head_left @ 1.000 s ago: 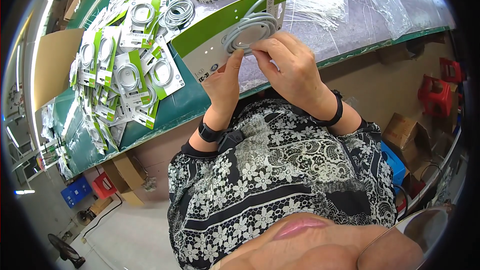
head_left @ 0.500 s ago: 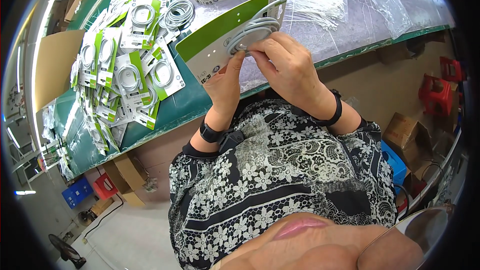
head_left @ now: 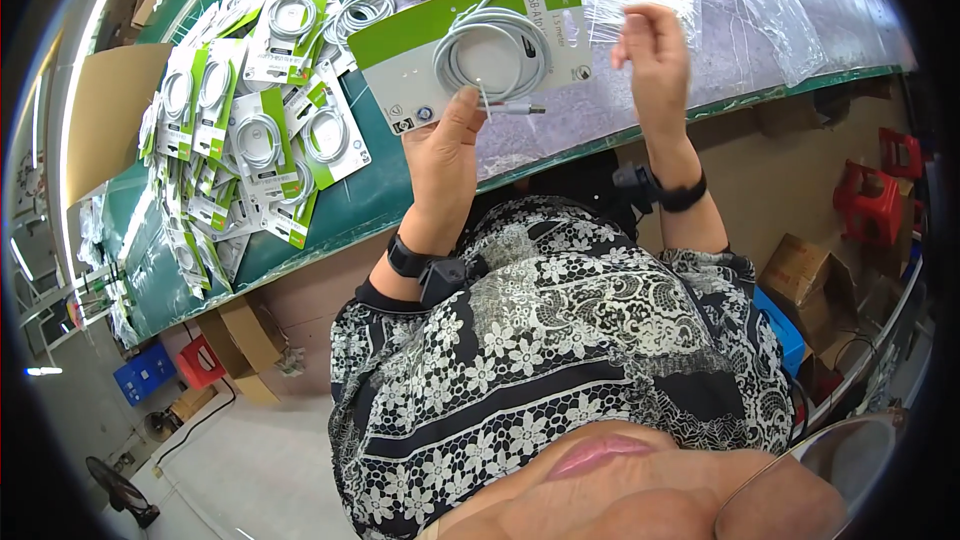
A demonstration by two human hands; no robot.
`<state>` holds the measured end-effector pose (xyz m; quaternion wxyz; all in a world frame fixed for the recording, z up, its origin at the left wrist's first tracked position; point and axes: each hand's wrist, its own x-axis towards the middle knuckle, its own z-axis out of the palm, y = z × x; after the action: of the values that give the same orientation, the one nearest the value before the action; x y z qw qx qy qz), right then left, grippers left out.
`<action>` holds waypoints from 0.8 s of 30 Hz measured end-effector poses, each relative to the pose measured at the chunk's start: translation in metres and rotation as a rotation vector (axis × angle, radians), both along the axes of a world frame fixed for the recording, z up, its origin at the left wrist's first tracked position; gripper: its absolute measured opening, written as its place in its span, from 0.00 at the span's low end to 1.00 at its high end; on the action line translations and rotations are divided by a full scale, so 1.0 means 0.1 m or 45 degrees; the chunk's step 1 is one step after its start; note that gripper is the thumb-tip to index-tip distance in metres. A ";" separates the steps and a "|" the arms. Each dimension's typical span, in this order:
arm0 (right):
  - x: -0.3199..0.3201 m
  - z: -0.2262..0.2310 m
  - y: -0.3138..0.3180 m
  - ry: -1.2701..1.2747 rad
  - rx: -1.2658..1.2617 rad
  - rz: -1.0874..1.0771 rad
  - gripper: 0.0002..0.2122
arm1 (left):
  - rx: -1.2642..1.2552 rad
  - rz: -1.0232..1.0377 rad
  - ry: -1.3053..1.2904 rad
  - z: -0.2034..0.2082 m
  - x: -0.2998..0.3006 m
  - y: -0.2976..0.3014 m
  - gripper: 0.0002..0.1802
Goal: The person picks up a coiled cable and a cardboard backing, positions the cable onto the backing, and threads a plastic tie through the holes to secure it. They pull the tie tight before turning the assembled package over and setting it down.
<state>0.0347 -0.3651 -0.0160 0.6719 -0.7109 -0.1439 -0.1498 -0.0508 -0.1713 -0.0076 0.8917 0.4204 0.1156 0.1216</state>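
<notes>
Card (head_left: 385, 65): held above the surface (head_left: 578, 122), cable coil (head_left: 445, 60) against its face
Left grip (head_left: 440, 162): clamped on the card's lower edge, thumb at the coil beside a white tie (head_left: 484, 92)
Right grip (head_left: 655, 75): off the card, near the bagged strands (head_left: 607, 15); blur hides whether fingertips meet
Tying: seemingly the step in hand; next move calls for steady left hold
</notes>
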 end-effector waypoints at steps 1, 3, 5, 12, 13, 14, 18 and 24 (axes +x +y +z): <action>0.04 -0.09 -0.02 0.265 0.052 0.032 0.05 | -0.014 -0.042 0.012 0.04 -0.02 -0.01 0.13; -0.07 -0.28 0.17 0.317 0.252 0.507 0.10 | -0.044 -0.142 0.035 0.06 -0.05 -0.03 0.12; -0.22 -0.31 0.45 0.136 0.132 0.439 0.12 | -0.034 -0.163 0.063 0.04 -0.08 -0.02 0.12; -0.16 -0.59 0.49 -0.141 -0.154 0.603 0.20 | -0.024 -0.192 0.099 0.05 -0.14 -0.03 0.11; -0.17 -0.61 0.52 -0.299 -0.190 0.520 0.21 | -0.004 -0.178 0.089 0.07 -0.14 -0.04 0.12; -0.17 -0.64 0.54 -0.455 -0.228 0.435 0.21 | 0.015 -0.165 0.079 0.10 -0.13 -0.04 0.12; -0.15 -0.75 0.58 -0.309 -0.018 0.316 0.23 | 0.033 -0.149 0.004 0.20 -0.13 -0.02 0.14; -0.14 -0.78 0.67 -0.339 -0.051 0.227 0.22 | 0.006 -0.193 -0.060 0.16 -0.11 -0.03 0.16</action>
<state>0.0204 -0.2980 -0.0944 0.6434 -0.6823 -0.2971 -0.1795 -0.0622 -0.1739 0.0083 0.8998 0.4271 0.0621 0.0638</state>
